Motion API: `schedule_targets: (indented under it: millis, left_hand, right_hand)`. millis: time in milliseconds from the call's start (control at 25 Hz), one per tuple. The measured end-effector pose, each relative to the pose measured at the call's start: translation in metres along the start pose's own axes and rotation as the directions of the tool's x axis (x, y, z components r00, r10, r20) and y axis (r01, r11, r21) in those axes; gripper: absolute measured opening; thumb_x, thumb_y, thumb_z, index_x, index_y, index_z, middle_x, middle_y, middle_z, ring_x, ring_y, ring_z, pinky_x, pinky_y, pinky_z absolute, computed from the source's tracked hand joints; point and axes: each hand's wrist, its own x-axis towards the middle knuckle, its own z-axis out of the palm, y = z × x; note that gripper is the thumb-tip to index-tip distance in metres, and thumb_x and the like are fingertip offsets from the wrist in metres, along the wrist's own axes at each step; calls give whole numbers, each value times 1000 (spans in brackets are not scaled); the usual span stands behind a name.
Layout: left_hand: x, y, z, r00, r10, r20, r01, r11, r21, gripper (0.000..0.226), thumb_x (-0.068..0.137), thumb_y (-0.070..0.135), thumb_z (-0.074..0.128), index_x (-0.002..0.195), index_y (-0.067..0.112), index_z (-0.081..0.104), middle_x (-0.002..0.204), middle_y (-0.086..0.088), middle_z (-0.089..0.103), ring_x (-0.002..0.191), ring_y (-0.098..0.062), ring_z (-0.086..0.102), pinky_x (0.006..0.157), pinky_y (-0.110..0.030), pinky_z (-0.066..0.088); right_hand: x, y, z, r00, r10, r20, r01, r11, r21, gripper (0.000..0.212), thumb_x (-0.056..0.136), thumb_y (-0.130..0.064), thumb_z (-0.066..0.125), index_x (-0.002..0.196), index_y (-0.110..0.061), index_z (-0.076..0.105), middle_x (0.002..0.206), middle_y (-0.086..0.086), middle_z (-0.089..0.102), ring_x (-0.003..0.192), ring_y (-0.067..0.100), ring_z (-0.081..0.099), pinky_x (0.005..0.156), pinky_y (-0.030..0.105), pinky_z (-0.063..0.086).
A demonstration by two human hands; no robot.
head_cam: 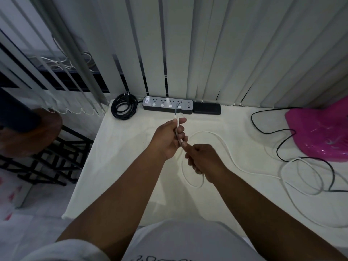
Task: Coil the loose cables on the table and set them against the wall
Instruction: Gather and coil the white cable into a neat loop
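A long white cable (228, 147) lies looped over the cream table (120, 147) and trails off to the right. My left hand (170, 138) grips one end of it upright in a fist, the tip poking out above my thumb. Just below, my right hand (202, 157) pinches the same cable, and a loop hangs beneath it. A loose black cable (282, 137) snakes across the right side. A coiled black cable (124, 107) rests at the back left against the blinds.
A grey power strip (167, 104) and a black power bank (207, 108) lie along the blinds at the back. A pink inflatable object (320, 132) sits at the right. A wooden stool (30, 132) stands left of the table's edge.
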Motion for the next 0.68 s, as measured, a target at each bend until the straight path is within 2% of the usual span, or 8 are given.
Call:
schedule_targets:
  millis: [80, 200, 280, 320, 400, 480, 680]
  left_hand:
    - [0, 4, 0, 1000, 6, 0, -6, 999, -40, 29, 103, 28, 39, 99, 9, 60, 50, 6, 35, 39, -8, 27, 42, -22, 32]
    - [3, 17, -4, 994, 92, -55, -94, 995, -38, 32, 100, 39, 46, 90, 12, 60, 47, 7, 30, 35, -5, 19, 34, -18, 18]
    - [5, 27, -9, 988, 135, -81, -137, 990, -26, 33, 100, 40, 47, 85, 13, 57, 48, 7, 30, 35, -5, 18, 32, -17, 17]
    - [5, 31, -12, 987, 137, -82, -140, 990, -34, 33, 100, 40, 46, 82, 14, 54, 48, 7, 30, 36, -5, 18, 32, -17, 16]
    - [4, 39, -16, 990, 122, -72, -127, 990, -67, 35, 102, 40, 42, 76, 17, 49, 48, 7, 30, 35, -6, 18, 32, -18, 15]
    - [3, 49, -20, 992, 118, -52, -123, 987, -105, 37, 102, 40, 40, 73, 18, 47, 46, 8, 31, 35, -5, 18, 32, -19, 14]
    - [-6, 87, -33, 983, 163, 90, -151, 980, -128, 37, 103, 38, 36, 75, 19, 49, 42, 10, 30, 32, -3, 20, 29, -18, 17]
  right_hand:
    - [-1, 12, 0, 988, -22, 150, 26, 999, -25, 56, 80, -65, 64, 64, -11, 67, 48, 4, 50, 37, 15, 40, 39, 21, 32]
    - [-3, 36, -15, 946, -81, 313, 95, 995, -30, 52, 89, -60, 57, 66, -14, 66, 51, 4, 47, 47, 16, 45, 54, 26, 38]
    - [-2, 51, -34, 948, -120, 296, 145, 987, -64, 53, 90, -59, 53, 64, -14, 64, 56, 5, 53, 55, 14, 48, 63, 28, 38]
    - [-1, 56, -45, 956, -139, 258, 175, 976, -125, 55, 87, -62, 51, 62, -15, 63, 56, 3, 56, 55, 11, 50, 63, 26, 38]
    - [1, 65, -68, 973, -158, 170, 205, 929, -307, 63, 82, -72, 45, 58, -17, 62, 54, -2, 60, 53, 6, 55, 60, 19, 41]
    - [6, 72, -88, 976, -186, 112, 216, 857, -467, 67, 83, -75, 40, 57, -17, 62, 55, 0, 63, 53, 6, 59, 61, 19, 45]
    - [14, 87, -110, 953, -260, 154, 300, 748, -593, 70, 89, -75, 32, 58, -18, 58, 58, -4, 63, 59, 7, 60, 70, 31, 50]
